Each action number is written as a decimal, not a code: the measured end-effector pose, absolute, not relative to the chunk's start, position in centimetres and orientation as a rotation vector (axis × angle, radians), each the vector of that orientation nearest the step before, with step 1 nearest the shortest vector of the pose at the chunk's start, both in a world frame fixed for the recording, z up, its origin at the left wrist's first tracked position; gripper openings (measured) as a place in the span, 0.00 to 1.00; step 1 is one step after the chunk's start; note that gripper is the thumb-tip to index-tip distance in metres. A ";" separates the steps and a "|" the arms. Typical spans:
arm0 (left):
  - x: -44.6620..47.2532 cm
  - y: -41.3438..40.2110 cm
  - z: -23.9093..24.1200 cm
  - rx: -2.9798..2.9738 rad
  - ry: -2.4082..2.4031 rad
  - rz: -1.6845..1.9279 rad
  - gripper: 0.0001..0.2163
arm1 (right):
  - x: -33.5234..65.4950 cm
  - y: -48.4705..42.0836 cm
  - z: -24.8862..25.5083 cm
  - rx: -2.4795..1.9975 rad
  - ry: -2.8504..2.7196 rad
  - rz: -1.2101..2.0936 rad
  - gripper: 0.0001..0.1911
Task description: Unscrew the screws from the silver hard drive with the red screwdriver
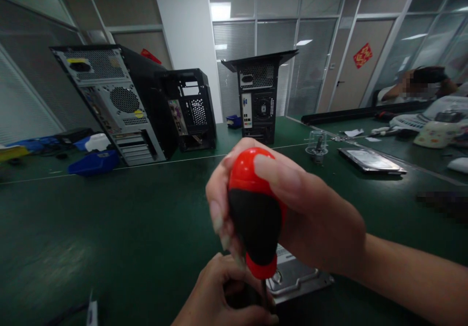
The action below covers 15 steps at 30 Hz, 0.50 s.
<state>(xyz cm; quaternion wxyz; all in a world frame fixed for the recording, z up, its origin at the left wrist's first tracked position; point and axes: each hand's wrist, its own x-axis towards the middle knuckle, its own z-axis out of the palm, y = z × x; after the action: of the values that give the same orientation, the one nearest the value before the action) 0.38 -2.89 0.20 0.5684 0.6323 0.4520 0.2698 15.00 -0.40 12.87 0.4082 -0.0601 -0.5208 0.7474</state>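
Note:
My right hand (310, 209) is wrapped round the red and black handle of a screwdriver (256, 209), its thumb pressed along the upper side. The shaft points down, and its tip is hidden among the fingers of my left hand (223, 297). Low in the head view, those left fingers are curled and closed around the shaft's lower end, beside the hard drive (298, 277). Whatever they pinch there cannot be made out. The silver drive lies on the green table (146, 219), partly covered by my right hand.
Computer cases (146, 102) stand at the back left, another case (258, 102) at the back centre. A blue bin (95, 163) sits left. To the right are a clear plastic holder (317, 145), a second hard drive (371, 160) and a patterned container (438, 133). A person (409, 89) sits beyond.

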 end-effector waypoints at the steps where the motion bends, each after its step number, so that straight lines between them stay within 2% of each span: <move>1: 0.4 -2.8 0.3 1.501 1.025 0.635 0.06 | 15.1 -0.4 12.9 -0.153 -1.314 1.899 0.18; 4: 0.5 -2.7 0.4 1.479 0.989 0.625 0.05 | 15.4 -0.2 12.7 -0.108 -1.356 1.952 0.13; 7: 0.7 -2.7 0.3 1.407 1.003 0.650 0.06 | 15.5 0.0 12.3 -0.020 -1.405 1.954 0.15; 10: 0.8 -2.8 0.0 1.388 1.017 0.680 0.06 | 15.3 0.1 12.2 -0.052 -1.389 1.912 0.13; 15: 0.7 -2.8 -0.1 1.418 1.117 0.675 0.06 | 14.9 -0.1 12.5 -0.231 -1.444 1.914 0.24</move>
<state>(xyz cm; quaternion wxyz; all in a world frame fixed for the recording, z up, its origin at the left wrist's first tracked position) 0.73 -2.83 -0.13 0.5705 0.6044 0.4759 0.2875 14.94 -0.11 12.51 0.3583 -0.0894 -0.5596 0.7419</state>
